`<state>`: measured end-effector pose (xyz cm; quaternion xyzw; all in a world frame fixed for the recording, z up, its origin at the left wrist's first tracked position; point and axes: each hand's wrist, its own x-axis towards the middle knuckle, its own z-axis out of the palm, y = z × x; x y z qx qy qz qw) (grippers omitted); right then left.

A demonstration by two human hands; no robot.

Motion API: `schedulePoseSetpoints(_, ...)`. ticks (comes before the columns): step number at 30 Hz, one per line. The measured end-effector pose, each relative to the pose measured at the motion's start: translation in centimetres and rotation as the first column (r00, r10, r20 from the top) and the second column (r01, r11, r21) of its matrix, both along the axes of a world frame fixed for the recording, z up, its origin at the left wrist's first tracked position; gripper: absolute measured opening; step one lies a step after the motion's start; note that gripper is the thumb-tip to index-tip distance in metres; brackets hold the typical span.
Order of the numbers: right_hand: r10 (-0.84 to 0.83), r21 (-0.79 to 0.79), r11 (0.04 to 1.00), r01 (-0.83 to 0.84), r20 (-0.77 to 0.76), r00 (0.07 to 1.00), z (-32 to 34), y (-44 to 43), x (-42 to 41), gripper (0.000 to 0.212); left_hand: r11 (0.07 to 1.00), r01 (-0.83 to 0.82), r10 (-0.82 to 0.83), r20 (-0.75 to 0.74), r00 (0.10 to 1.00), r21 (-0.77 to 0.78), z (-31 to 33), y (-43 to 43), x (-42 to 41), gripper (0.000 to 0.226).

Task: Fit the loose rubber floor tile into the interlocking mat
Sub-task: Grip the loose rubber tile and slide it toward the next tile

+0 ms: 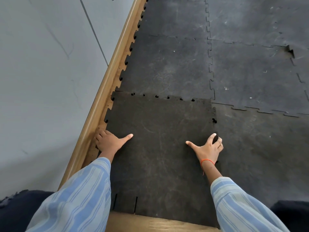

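The tile [160, 148] lies flat with its long axis running away from the person, its toothed far edge pointing at the laid mat [234, 64] and overlapping that seam rather than sitting flush; dark gaps show between the teeth there. It fills the mat's near-left corner, beside the skirting [107, 91]. The left hand [110, 141] is curled round the tile's left edge, thumb stretched across the top, fingers partly tucked out of sight by the skirting. The right hand [209, 148] clasps the right edge, fingers wrapped about one tooth (an orange thread circles that wrist). Striped blue sleeves [80, 195] cover both forearms and hide the tile's near corners. How far the right edge has locked in is hard to make out. The mat is scuffed grey-black rubber with one torn joint at upper right. Wooden floor [150, 223] shows at the near edge, and a pale grey wall [41, 72] rises on the left
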<state>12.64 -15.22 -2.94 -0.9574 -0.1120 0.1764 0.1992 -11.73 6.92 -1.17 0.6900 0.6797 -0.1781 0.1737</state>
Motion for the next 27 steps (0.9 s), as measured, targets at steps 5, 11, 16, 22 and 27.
schedulePoseSetpoints(5, -0.05, 0.051, 0.997, 0.052, -0.031, 0.998, 0.2, -0.1, 0.0, 0.121, 1.0, -0.009, 0.01, 0.033, 0.999, -0.018, 0.1, 0.1, -0.1, 0.133)
schedulePoseSetpoints(11, -0.088, 0.088, 0.992, 0.094, -0.077, 0.993, 0.2, -0.4, -0.4, 0.123, 1.0, 0.008, -0.007, 0.041, 0.999, -0.03, 0.2, 0.1, -0.7, 0.133)
schedulePoseSetpoints(16, -0.088, 0.085, 0.992, 0.094, -0.069, 0.994, 0.3, -0.4, -0.5, 0.125, 0.999, 0.023, -0.022, 0.027, 0.999, -0.04, -0.2, 0.5, -0.6, 0.135)
schedulePoseSetpoints(22, -0.123, 0.106, 0.985, 0.135, -0.113, 0.986, 0.6, -0.5, -0.7, 0.124, 0.999, 0.031, -0.03, 0.031, 0.999, -0.031, -0.7, 0.8, -0.5, 0.135)
schedulePoseSetpoints(27, -0.121, 0.097, 0.987, 0.131, -0.097, 0.988, 0.3, -0.9, -1.1, 0.125, 0.999, 0.02, -0.02, 0.025, 0.999, -0.031, -0.9, 0.9, -0.3, 0.136)
